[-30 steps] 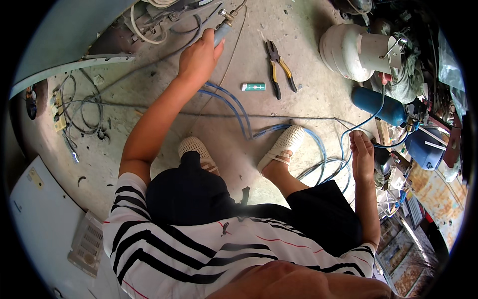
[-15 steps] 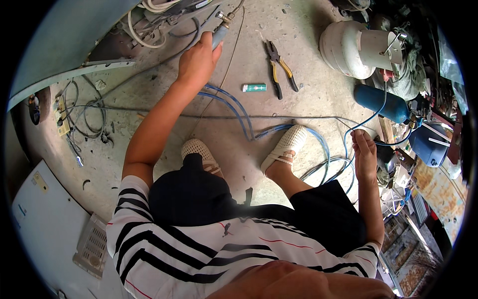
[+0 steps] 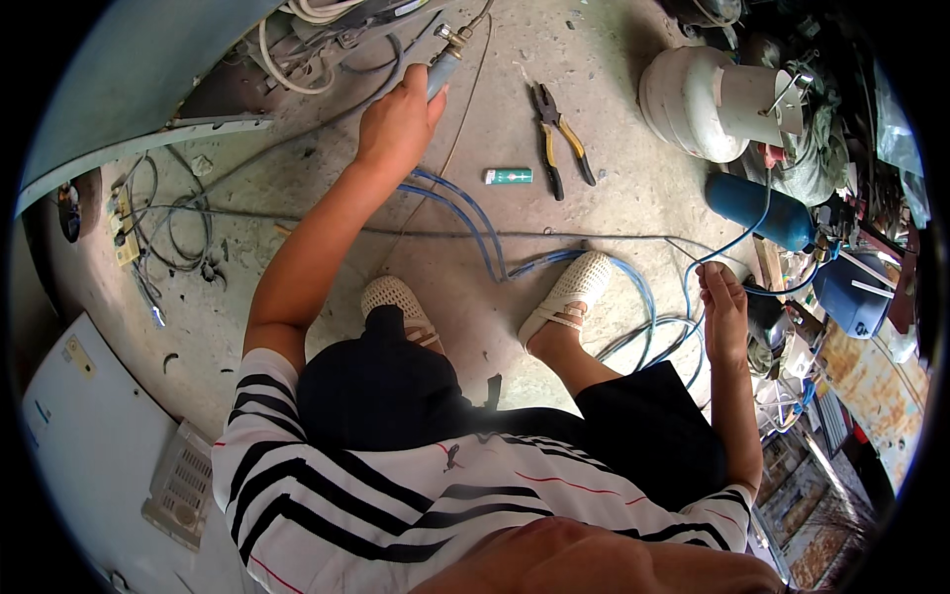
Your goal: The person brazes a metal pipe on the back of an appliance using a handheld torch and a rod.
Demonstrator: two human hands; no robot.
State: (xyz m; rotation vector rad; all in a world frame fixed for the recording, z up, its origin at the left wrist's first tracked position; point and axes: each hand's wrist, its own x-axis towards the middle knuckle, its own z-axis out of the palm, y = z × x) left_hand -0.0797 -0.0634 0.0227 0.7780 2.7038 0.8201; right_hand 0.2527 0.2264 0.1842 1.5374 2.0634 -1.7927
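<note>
the thin stiff rod (image 3: 633, 236) is pinched in the closed right hand (image 3: 722, 312); a grey fitting (image 3: 441, 71) is gripped by the closed left hand (image 3: 396, 124); the rod likely flexes, so it is best held near its end.

We see a grey metal fitting (image 3: 442, 67) gripped upright at the open machine's tubing, and a thin blue hose (image 3: 737, 241) curving from the blue tank.

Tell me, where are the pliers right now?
The pliers lie on the concrete floor near the top, right of the left hand, beside a small green tube.
</note>
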